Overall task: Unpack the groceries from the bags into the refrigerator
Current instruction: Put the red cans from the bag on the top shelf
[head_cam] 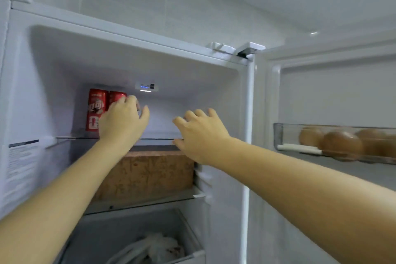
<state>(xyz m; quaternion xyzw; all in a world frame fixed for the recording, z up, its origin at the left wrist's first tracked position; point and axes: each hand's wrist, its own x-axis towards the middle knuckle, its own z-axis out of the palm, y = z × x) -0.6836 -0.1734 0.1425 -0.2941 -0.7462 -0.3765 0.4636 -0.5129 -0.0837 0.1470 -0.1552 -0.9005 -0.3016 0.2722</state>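
Observation:
The refrigerator [128, 34] stands open in front of me. On its top glass shelf [158, 139], at the back left, stand two red cans. My left hand [122, 122] is curled around the right-hand red can [116, 96], hiding most of it. The other red can [96, 109] stands just to its left against the back wall. My right hand [201, 135] hovers with relaxed, spread fingers over the front edge of the same shelf and holds nothing.
A brown cardboard box [147, 176] fills the shelf below. Under it, a drawer [128, 233] holds a white plastic bag [158, 248]. The open door on the right carries a clear egg tray [278, 135] with brown eggs [340, 143].

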